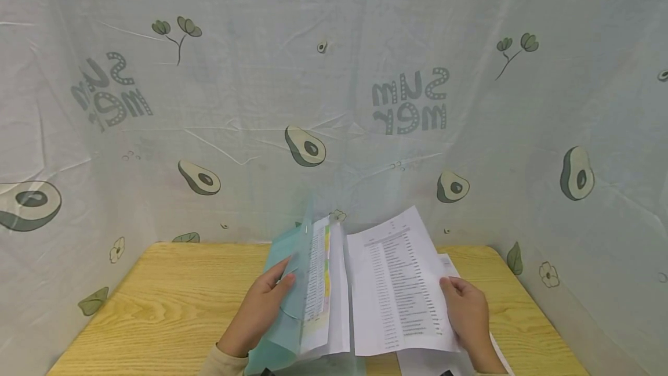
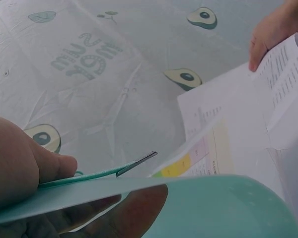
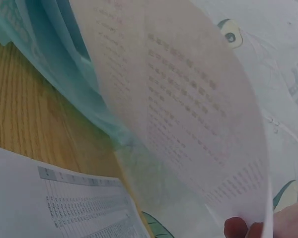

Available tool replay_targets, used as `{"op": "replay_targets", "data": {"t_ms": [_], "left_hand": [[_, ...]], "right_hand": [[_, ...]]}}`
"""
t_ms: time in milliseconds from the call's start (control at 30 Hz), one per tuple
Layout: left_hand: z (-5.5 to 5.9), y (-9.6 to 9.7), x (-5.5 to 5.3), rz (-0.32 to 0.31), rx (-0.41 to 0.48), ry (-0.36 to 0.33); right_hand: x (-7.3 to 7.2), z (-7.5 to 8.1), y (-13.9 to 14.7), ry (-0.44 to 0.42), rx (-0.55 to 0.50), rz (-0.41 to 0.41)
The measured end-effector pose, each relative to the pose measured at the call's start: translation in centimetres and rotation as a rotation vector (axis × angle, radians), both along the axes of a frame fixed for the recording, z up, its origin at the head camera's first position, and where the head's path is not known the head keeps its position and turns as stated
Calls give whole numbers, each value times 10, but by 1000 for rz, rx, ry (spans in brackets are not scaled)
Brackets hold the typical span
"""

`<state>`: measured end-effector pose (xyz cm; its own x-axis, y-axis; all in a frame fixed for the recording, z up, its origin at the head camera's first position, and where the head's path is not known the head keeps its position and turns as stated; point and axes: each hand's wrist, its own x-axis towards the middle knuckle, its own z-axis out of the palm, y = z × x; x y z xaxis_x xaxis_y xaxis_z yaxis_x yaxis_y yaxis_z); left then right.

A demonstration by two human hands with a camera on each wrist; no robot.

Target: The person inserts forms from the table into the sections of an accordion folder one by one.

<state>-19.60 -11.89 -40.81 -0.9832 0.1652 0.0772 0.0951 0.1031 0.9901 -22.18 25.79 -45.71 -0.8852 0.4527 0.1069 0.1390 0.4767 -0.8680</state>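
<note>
Left fingers [image 1: 275,273] grip the teal folder [image 1: 288,332]; right fingers [image 1: 461,289] pinch a printed sheet [image 1: 399,289] by its edge

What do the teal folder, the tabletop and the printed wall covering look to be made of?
Teal folder: probably smooth plastic, as it looks translucent and bends in a curve.
Tabletop: wood or wood-look laminate; grain shows, but I can't tell which.
Wall covering: likely thin plastic sheeting with a slight sheen, judging by its sharp creases.

Your raised sheet [image 1: 399,286], its print [image 1: 409,283] too small to read, hides part of the lower paper [image 1: 430,362].
</note>
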Motion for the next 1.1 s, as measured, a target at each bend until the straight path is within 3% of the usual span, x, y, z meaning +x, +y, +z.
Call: {"op": "replay_targets", "data": {"t_ms": [567,833,1100], "left_hand": [[0,1,0,11,-1,-7],[1,0,0,10,-7,-5],[0,0,0,8,-11,-6]], "right_hand": [[0,-3,-7,44,45,-24],[-2,-5,-9,98,26,-87],[-1,-6,-20,136,17,-27]]}}
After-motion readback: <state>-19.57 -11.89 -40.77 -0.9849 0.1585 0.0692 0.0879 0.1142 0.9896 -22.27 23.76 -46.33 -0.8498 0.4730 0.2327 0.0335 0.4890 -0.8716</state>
